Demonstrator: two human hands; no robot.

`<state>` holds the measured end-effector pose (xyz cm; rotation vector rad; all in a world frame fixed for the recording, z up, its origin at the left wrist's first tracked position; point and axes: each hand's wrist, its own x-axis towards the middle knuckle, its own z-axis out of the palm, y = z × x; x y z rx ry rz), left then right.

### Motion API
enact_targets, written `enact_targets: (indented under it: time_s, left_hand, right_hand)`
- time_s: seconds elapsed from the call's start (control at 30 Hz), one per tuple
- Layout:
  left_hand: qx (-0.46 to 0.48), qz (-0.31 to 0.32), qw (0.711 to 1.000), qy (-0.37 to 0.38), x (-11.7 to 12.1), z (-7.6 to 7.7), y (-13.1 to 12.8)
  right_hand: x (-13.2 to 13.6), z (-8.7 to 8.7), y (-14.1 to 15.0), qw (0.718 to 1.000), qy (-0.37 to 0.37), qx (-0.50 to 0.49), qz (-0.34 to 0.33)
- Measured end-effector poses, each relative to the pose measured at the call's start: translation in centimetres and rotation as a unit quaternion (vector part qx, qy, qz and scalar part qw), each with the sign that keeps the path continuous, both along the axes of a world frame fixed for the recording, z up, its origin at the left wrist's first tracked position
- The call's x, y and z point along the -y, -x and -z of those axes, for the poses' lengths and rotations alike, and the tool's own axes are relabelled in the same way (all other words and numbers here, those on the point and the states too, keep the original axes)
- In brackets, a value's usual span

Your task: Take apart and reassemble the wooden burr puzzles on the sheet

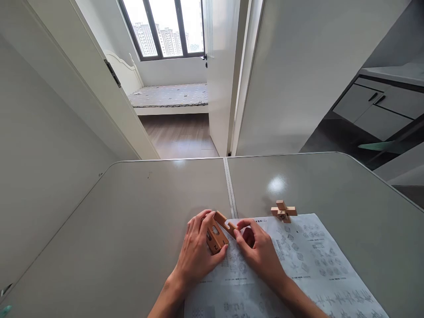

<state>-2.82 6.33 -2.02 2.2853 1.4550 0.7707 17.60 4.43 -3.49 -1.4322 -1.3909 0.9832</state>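
Note:
My left hand (pixel 199 247) is closed around numbered wooden puzzle pieces (pixel 217 240), which have cut-out slots and dark digits on their ends. Between the thumb and fingers of my right hand (pixel 256 245) is the end of another notched wooden puzzle piece (pixel 225 224). Its far end meets the pieces under my left fingertips; whether it is joined to them I cannot tell. Both hands are over the left part of a printed instruction sheet (pixel 318 256). Beyond the sheet's top edge stands a cross-shaped wooden puzzle (pixel 284 211) with a dark mark on its front.
The grey table (pixel 115 229) has a seam (pixel 229 185) running away from me and a raised rim. Past it are a wall on the left, an open door (pixel 222 75), a bed (pixel 172 95) under a window, and cabinets (pixel 374 104) at the right.

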Motion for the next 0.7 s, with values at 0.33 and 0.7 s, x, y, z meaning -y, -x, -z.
enact_targets:
  time_s: [0.33,0.7]
  left_hand:
    - [-0.068,0.069,0.994,-0.052,-0.16,0.05,-0.11]
    - [-0.067,0.030,0.995,-0.062,-0.20,0.45,-0.34]
  right_hand:
    - [-0.02,0.14,-0.02,0.995,-0.064,0.037,-0.073]
    - [-0.04,-0.25,-0.16,0.997,-0.044,0.010,-0.056]
